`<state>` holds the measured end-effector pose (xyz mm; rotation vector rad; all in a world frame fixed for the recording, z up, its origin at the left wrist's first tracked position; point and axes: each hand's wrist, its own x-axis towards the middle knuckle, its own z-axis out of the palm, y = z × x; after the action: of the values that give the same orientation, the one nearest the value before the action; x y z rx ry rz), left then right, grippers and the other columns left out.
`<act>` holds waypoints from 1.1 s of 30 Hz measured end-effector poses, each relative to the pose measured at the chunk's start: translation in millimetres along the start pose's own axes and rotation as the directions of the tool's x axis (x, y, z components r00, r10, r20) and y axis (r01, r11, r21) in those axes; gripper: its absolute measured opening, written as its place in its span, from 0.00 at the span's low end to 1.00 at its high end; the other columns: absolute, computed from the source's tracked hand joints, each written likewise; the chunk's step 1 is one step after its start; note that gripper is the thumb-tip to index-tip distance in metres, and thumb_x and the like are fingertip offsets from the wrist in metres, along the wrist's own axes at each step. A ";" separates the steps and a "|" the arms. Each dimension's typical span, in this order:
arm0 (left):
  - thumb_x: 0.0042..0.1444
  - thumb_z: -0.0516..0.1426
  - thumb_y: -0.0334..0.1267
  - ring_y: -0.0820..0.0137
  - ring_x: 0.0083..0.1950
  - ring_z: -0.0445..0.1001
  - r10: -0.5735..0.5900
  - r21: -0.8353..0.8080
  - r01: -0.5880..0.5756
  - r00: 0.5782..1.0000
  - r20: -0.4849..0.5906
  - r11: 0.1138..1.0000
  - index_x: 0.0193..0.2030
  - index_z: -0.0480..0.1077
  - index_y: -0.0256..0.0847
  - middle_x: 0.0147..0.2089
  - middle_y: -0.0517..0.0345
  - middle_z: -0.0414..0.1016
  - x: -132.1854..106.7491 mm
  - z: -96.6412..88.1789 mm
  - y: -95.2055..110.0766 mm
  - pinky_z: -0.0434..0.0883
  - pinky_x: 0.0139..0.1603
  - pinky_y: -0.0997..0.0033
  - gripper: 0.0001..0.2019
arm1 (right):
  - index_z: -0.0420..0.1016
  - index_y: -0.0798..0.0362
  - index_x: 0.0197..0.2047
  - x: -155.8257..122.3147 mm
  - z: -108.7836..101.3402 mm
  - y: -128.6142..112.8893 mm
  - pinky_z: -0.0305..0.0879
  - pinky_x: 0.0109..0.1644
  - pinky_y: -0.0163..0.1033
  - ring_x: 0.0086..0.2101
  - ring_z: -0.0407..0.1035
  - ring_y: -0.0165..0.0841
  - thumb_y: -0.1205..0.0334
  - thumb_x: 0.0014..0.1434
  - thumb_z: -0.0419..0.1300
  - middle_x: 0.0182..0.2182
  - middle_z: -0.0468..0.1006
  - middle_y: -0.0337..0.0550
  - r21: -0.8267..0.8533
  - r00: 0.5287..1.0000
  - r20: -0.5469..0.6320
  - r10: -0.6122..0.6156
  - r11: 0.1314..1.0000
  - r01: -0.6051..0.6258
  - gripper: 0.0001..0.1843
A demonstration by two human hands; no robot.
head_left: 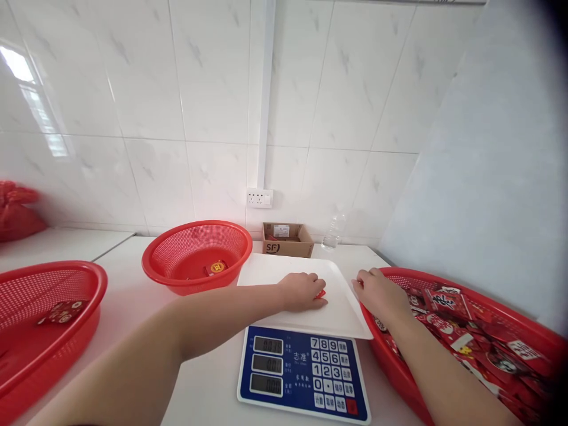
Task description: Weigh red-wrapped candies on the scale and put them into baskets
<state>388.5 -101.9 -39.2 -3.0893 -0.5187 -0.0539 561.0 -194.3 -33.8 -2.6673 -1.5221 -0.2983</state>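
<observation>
My left hand (302,291) rests on the white weighing tray (275,278) of a blue digital scale (304,373). Its fingers are curled over a small red packet (320,293), of which only an edge shows. My right hand (380,291) lies palm down at the tray's right edge, over the rim of a red basket (394,361) full of several red packets (448,322). Its fingers are bent, and I cannot see whether anything is under them.
A red mesh basket (195,236) with one packet (216,267) stands behind the scale on the left. Another red basket (44,331) is at the far left. A cardboard box (286,239) and a clear bottle (333,231) stand against the tiled wall. A red bag (15,210) lies far left.
</observation>
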 end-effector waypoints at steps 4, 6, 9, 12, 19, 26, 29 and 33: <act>0.57 0.47 0.49 0.60 0.41 0.74 -0.088 -0.076 0.088 0.996 0.000 0.993 0.46 0.64 0.42 0.45 0.50 0.72 -9.8 -2.8 -15.6 0.70 0.37 0.63 0.16 | 0.70 0.53 0.41 -1.0 -0.8 -0.3 0.59 0.30 0.39 0.35 0.70 0.38 0.58 0.62 0.39 0.42 0.69 0.48 0.002 1.000 0.012 -0.001 1.000 0.001 0.20; 0.56 0.48 0.48 0.62 0.41 0.74 -0.152 -0.095 0.147 0.988 -0.043 0.985 0.43 0.64 0.43 0.45 0.51 0.73 -18.7 -8.5 -30.5 0.69 0.37 0.65 0.14 | 0.70 0.53 0.41 -2.0 -2.0 -0.5 0.58 0.30 0.39 0.36 0.70 0.38 0.58 0.62 0.39 0.42 0.69 0.48 0.007 1.000 0.021 0.002 1.000 -0.002 0.20; 0.59 0.45 0.48 0.63 0.43 0.73 -0.290 -0.111 0.277 0.948 -0.131 0.955 0.44 0.62 0.43 0.46 0.51 0.72 -37.4 -25.4 -61.9 0.68 0.38 0.67 0.14 | 0.70 0.53 0.40 -2.7 -3.1 -0.3 0.58 0.29 0.39 0.35 0.70 0.38 0.58 0.62 0.38 0.42 0.69 0.48 0.025 1.000 0.028 0.001 1.000 -0.001 0.20; 0.62 0.40 0.49 0.61 0.44 0.72 -0.434 -0.130 0.415 0.875 -0.214 0.901 0.48 0.60 0.42 0.46 0.49 0.72 -63.5 -47.0 -96.2 0.67 0.37 0.66 0.17 | 0.70 0.53 0.39 -1.5 -1.5 0.8 0.57 0.28 0.40 0.34 0.70 0.38 0.57 0.62 0.39 0.42 0.70 0.49 0.046 1.000 0.015 -0.003 0.999 0.003 0.20; 0.58 0.41 0.59 0.60 0.40 0.73 -0.657 -0.249 0.613 0.735 -0.171 0.750 0.61 0.54 0.46 0.59 0.45 0.63 -139.3 -56.9 -124.7 0.67 0.36 0.63 0.29 | 0.71 0.52 0.37 0.8 2.5 1.5 0.56 0.26 0.38 0.31 0.69 0.36 0.58 0.61 0.41 0.40 0.70 0.48 0.082 1.000 -0.018 0.007 0.997 -0.006 0.18; 0.61 0.38 0.54 0.60 0.37 0.75 -0.579 -0.153 0.568 0.814 -0.042 0.809 0.55 0.65 0.48 0.41 0.52 0.77 -193.1 -17.7 -108.7 0.69 0.35 0.64 0.25 | 0.71 0.53 0.39 -0.6 1.7 -2.2 0.58 0.29 0.39 0.34 0.70 0.37 0.58 0.61 0.40 0.42 0.71 0.49 0.064 0.999 -0.004 0.035 0.997 -0.034 0.20; 0.62 0.40 0.49 0.58 0.44 0.74 -0.575 -0.065 0.585 0.762 -0.298 0.808 0.51 0.69 0.45 0.43 0.51 0.78 -211.6 3.6 -111.8 0.68 0.47 0.56 0.22 | 0.73 0.54 0.40 0.9 0.7 -2.1 0.60 0.36 0.39 0.38 0.70 0.37 0.61 0.61 0.42 0.44 0.72 0.50 0.081 0.998 -0.049 0.029 0.996 -0.025 0.19; 0.60 0.45 0.48 0.54 0.54 0.69 -0.388 -0.091 0.464 0.598 -0.702 0.881 0.49 0.68 0.43 0.49 0.47 0.74 -227.0 36.9 -116.5 0.60 0.58 0.48 0.18 | 0.71 0.55 0.47 4.9 1.4 19.9 0.58 0.51 0.36 0.48 0.67 0.34 0.64 0.61 0.44 0.48 0.74 0.47 0.274 1.000 -0.015 0.021 0.962 -0.016 0.18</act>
<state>137.2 -65.3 -83.8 -2.4468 -1.1221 -1.1229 580.7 -200.2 -33.3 -2.4547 -1.4161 -0.0998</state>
